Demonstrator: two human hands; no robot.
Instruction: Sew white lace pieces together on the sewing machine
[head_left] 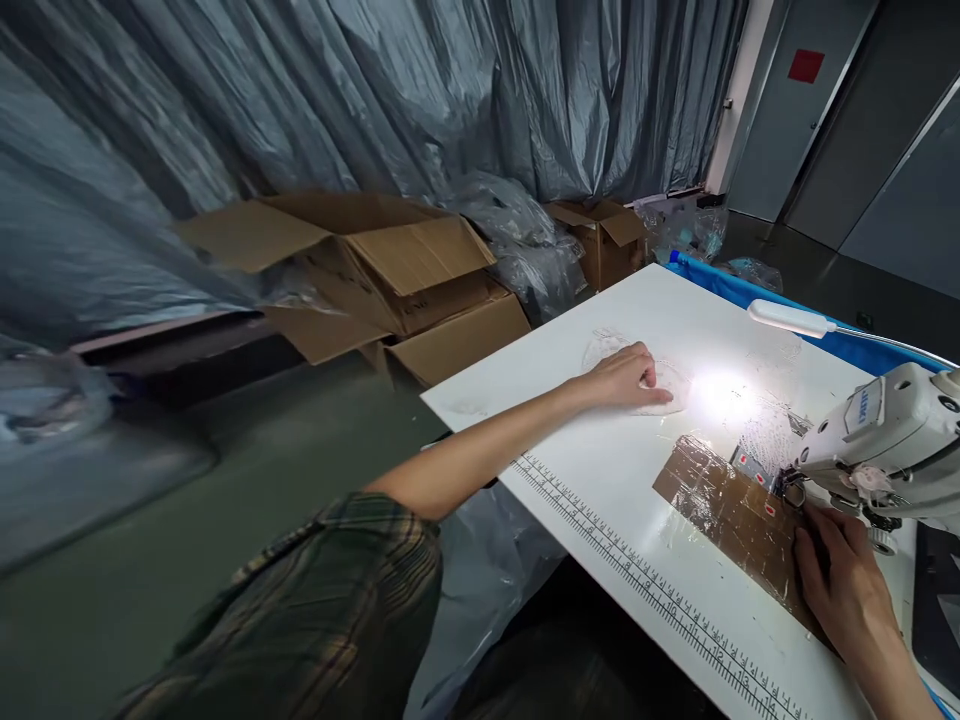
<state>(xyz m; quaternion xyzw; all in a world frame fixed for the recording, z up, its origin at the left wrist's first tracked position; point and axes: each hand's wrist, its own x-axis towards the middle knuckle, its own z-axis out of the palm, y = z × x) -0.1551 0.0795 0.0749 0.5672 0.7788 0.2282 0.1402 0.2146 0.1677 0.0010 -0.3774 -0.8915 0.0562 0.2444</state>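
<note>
My left hand [626, 378] reaches far out over the white sewing table [600, 480] and rests, fingers curled down, on a thin clear plastic piece [664, 388] lying near the lamp's bright spot. My right hand [840, 580] lies by the needle of the white sewing machine [892, 440], fingers pressed on a brown taped patch [731, 510] of the table. Whether the right fingers pinch anything is hidden.
A ruler strip [645, 580] runs along the table's near edge. A white lamp arm [795, 320] hangs over the table. Open cardboard boxes [390, 280] and plastic bags stand on the floor to the left, before grey plastic sheeting. Blue cloth edges the table's far side.
</note>
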